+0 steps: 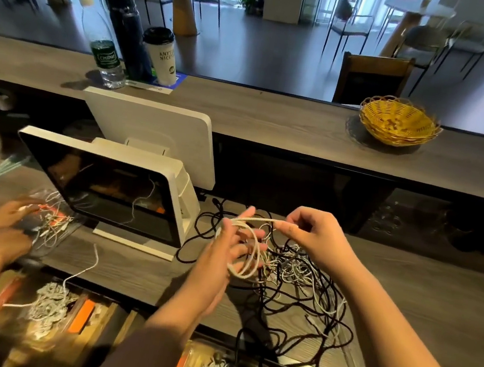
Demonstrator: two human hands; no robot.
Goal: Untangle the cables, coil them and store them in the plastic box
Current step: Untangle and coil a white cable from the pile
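Paper cup (162,57) lettered "ANYTI… NICE", left hand (228,244) looped with white cable (246,245), right hand (309,232) pinching it, tangle (298,280) near bench (142,275) edge

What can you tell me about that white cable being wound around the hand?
The white cable is thin, smooth and rubbery-looking, wound in several loose loops around the spread fingers of the left hand. The right hand pinches its free stretch, pulled taut across the top. It hangs above a tangled heap of black and white cables on the grey counter.
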